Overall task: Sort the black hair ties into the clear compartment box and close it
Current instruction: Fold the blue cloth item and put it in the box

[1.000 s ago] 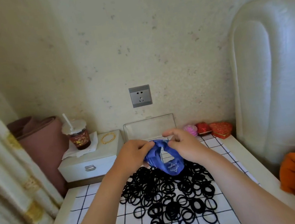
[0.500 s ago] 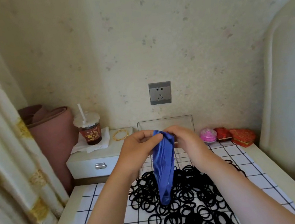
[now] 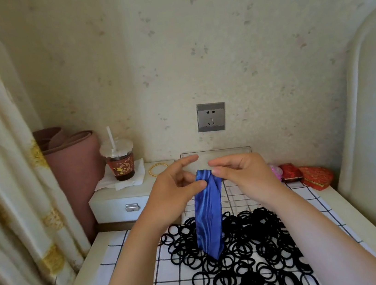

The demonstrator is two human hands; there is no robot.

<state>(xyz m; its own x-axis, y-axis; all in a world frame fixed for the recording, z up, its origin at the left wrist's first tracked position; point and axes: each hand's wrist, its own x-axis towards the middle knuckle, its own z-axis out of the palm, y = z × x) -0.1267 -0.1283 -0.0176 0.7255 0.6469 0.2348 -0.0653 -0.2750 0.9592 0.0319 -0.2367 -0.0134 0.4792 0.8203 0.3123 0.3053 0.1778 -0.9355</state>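
Observation:
A heap of several black hair ties (image 3: 245, 250) lies on the white grid-patterned cloth (image 3: 119, 280). Above the heap hangs an empty shiny blue pouch (image 3: 208, 214), held up by its top edge. My left hand (image 3: 176, 189) pinches the pouch's left corner and my right hand (image 3: 239, 173) pinches its right corner. Behind my hands stands the clear compartment box (image 3: 238, 200), its lid (image 3: 225, 154) raised against the wall; my hands and the pouch hide most of it.
A small white drawer unit (image 3: 120, 202) at the back left carries an iced drink cup (image 3: 120, 161) on a tissue and a gold bangle (image 3: 158, 168). Red and pink trinket boxes (image 3: 307, 176) sit at the back right. Curtain on the left, padded headboard on the right.
The blue pouch has gone from bunched between my hands to hanging straight down above the ties. My hands have risen slightly, and the camera view has shifted left and closer.

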